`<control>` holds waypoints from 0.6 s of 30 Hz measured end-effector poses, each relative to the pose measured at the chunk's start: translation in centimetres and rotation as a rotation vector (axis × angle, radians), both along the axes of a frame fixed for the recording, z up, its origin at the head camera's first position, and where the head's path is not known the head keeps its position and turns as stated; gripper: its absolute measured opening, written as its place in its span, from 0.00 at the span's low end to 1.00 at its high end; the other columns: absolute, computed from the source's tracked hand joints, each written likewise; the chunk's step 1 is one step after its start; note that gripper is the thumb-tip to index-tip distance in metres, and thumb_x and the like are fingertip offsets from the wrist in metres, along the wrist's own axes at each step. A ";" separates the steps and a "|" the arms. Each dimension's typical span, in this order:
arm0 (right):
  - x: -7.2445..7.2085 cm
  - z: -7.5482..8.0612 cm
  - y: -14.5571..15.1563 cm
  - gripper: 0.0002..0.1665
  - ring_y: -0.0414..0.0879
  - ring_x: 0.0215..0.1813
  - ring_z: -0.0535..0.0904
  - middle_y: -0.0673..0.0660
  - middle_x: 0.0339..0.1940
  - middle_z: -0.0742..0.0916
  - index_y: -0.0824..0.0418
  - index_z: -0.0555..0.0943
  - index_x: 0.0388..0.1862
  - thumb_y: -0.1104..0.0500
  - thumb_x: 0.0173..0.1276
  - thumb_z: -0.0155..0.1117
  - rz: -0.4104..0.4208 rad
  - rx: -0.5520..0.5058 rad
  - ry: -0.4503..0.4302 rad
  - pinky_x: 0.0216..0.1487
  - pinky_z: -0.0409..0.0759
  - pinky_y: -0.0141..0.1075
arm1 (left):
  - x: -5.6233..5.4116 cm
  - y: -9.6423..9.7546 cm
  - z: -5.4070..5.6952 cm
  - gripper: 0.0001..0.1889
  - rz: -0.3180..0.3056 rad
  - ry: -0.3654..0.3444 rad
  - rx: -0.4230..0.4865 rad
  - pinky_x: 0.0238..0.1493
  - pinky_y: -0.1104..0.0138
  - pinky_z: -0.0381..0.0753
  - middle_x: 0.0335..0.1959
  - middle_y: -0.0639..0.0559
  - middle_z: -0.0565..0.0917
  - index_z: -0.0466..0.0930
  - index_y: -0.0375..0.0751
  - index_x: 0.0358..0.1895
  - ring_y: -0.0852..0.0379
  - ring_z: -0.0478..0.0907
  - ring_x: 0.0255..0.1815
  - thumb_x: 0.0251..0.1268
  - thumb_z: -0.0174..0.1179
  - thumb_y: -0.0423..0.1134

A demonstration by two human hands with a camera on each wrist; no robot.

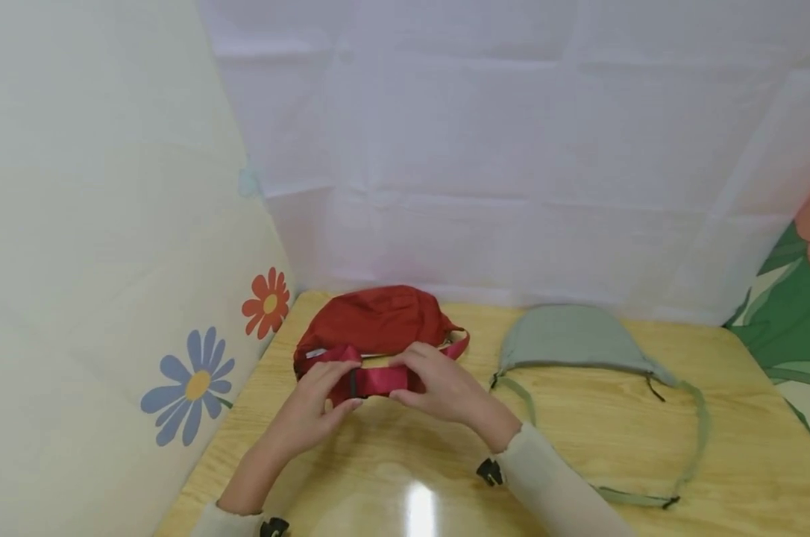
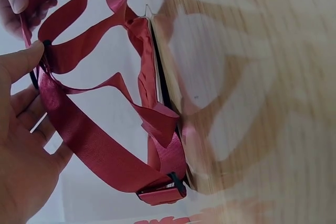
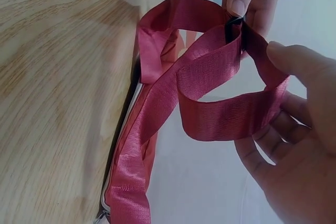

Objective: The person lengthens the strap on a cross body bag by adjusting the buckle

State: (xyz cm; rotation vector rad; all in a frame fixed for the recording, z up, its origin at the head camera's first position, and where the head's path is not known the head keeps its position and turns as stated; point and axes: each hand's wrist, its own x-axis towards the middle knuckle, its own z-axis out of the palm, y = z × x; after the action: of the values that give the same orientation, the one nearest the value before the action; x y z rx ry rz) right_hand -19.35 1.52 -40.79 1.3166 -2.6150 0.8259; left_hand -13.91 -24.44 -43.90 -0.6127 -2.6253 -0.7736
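Observation:
A red waist bag (image 1: 378, 321) lies at the back left of the table. Its red webbing strap (image 1: 385, 381) is lifted in front of it, between both hands. My left hand (image 1: 309, 406) pinches the strap at a black slider buckle (image 1: 353, 382), thumb against it in the left wrist view. With thumb and fingers, my right hand (image 1: 445, 386) holds a loop of the strap (image 3: 226, 116) just right of that slider. Another dark buckle (image 2: 177, 183) sits lower on the strap, close to the bag. The bag's zipper edge rests on the tabletop.
A grey-green bag (image 1: 569, 339) lies to the right, its thin strap (image 1: 697, 432) looped toward the front. White cloth (image 1: 479, 149) hangs behind the wooden table (image 1: 391, 462), and a flower-printed sheet (image 1: 110, 224) borders the left. Black clips (image 1: 489, 472) hang at both sleeves.

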 end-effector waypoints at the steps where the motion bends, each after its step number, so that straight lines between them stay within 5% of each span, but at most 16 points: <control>1: 0.0 0.0 0.1 0.24 0.41 0.50 0.76 0.50 0.50 0.82 0.56 0.81 0.59 0.48 0.68 0.72 -0.004 -0.002 -0.002 0.54 0.80 0.35 | 0.0 0.0 0.0 0.29 0.001 -0.005 0.001 0.58 0.48 0.80 0.58 0.47 0.81 0.77 0.43 0.65 0.48 0.75 0.60 0.60 0.74 0.38; 18: -0.1 -0.3 0.2 0.23 0.43 0.54 0.76 0.52 0.50 0.82 0.60 0.81 0.58 0.53 0.68 0.73 0.045 -0.093 0.063 0.56 0.79 0.37 | -0.2 -0.7 0.0 0.29 0.039 -0.031 -0.019 0.55 0.50 0.80 0.56 0.48 0.82 0.77 0.41 0.63 0.49 0.76 0.57 0.57 0.75 0.37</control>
State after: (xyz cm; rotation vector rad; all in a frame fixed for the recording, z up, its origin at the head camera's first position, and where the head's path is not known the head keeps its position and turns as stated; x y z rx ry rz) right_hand -19.44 1.72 -41.07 1.3583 -2.4757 0.8862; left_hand -14.07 -25.09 -43.85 -0.5581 -2.6673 -0.7527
